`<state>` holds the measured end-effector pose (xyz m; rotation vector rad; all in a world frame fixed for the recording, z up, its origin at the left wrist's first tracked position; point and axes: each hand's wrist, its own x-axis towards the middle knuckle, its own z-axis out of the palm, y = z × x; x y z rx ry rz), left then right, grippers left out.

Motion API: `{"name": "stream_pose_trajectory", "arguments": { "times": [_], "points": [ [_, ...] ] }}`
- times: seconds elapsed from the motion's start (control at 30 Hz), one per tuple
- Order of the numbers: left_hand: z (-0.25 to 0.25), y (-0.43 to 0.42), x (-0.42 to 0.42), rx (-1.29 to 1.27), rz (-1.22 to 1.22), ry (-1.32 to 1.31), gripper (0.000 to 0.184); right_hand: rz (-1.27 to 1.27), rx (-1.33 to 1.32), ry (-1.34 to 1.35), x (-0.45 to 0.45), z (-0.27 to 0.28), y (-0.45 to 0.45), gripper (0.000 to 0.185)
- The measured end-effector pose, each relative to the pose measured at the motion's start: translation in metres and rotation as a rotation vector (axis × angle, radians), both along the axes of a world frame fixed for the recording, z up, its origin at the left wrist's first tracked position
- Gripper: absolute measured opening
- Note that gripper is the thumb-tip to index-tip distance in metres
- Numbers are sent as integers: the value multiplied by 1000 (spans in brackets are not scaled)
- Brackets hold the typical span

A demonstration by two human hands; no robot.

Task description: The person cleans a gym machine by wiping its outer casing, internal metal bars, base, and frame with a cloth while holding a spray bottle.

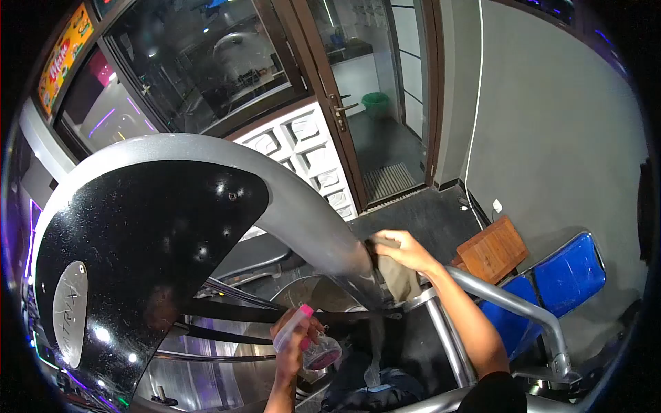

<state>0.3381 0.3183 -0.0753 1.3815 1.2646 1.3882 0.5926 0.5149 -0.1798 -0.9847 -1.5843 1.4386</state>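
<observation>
Nearest to you, at the left of the view, is a glossy black panel [151, 227] bordered by a thick, curved silver frame [296, 199]. An oval metal plate [70, 314] is mounted on the panel's face; light spots are visible on the glossy surface.

Left hand [292, 350]: closed around the neck of a clear spray bottle [323, 354]. The bottle has a pink nozzle tip [306, 310] and is held tilted, below the lower part of the frame. The exact position of each finger cannot be determined.

Right hand [407, 252]: grasping a drab, folded cloth [398, 277] at the lower end of the frame. The cloth hangs below your fingers, beside the top of a metal post [447, 337]. Whether the cloth presses on the frame cannot be determined.

A silver rail [513, 299] curves to the right of your right forearm. Beyond it are blue seats [571, 272] and a brown wooden object [492, 249] near the grey wall [551, 138]. A white cable [474, 131] runs down that wall. Ahead of you is a brown-framed glass door [375, 103] with a lever handle [343, 107]; a green bin [375, 103] and a striped mat [390, 182] are visible through the glass.
</observation>
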Motion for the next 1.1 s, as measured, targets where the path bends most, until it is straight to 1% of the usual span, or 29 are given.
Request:
{"name": "stream_pose_trajectory", "arguments": {
  "times": [0.03,0.07,0.17,0.2,0.23,0.3,0.33,0.43,0.5,0.53,0.57,0.7,0.77,0.83,0.87,0.9,0.97,1.03,1.1],
  "points": [
    [-4,0,-2,-10,-4,-24,34,25,-99,-6,5,-21,2,55],
    [-6,0,-3,-20,-9,-48,35,41,-141,-28,8,-19,-2,58],
    [-9,0,0,-32,1,-64,36,7,-159,41,2,19,-10,55],
    [-9,-1,2,-33,-1,-65,36,-40,-94,77,-5,36,-12,37],
    [-8,-1,4,-63,3,-94,36,-71,-45,122,-12,53,-13,35],
    [-7,-2,3,-94,6,-119,36,-52,134,257,-24,88,-17,33],
    [-7,-2,3,-85,-9,-129,34,-55,134,258,-28,99,-25,33],
    [-13,-1,-2,-46,-48,-133,32,-147,206,382,-39,124,-49,24],
    [-14,-1,-6,-14,-68,-133,31,-297,712,119,-39,115,-55,27],
    [-9,-1,-7,-13,-72,-98,30,-325,770,77,-39,108,-62,35],
    [-6,-2,-8,-11,-75,-63,29,-334,790,37,-36,94,-67,38],
    [-3,-7,-9,-56,-55,-89,29,-218,840,-186,-13,31,-90,46],
    [-8,-11,-12,-72,-33,-114,29,-186,843,-220,-11,25,-92,48],
    [-15,-10,-17,-41,-60,-106,28,-193,889,-278,-14,37,-94,49],
    [-18,-11,-18,-13,-89,-94,28,-218,949,-265,-16,45,-91,48],
    [-21,-13,-20,-13,-86,-95,28,-214,948,-265,-22,58,-89,48],
    [-25,-16,-21,-41,-92,-104,28,-347,1115,-213,-35,84,-85,50],
    [-19,-18,-22,-65,-95,-112,28,-371,1160,-205,-47,112,-85,48],
    [-17,-20,-22,-87,-94,-115,29,-423,1318,-322,-55,126,-83,43]
  ]
}}
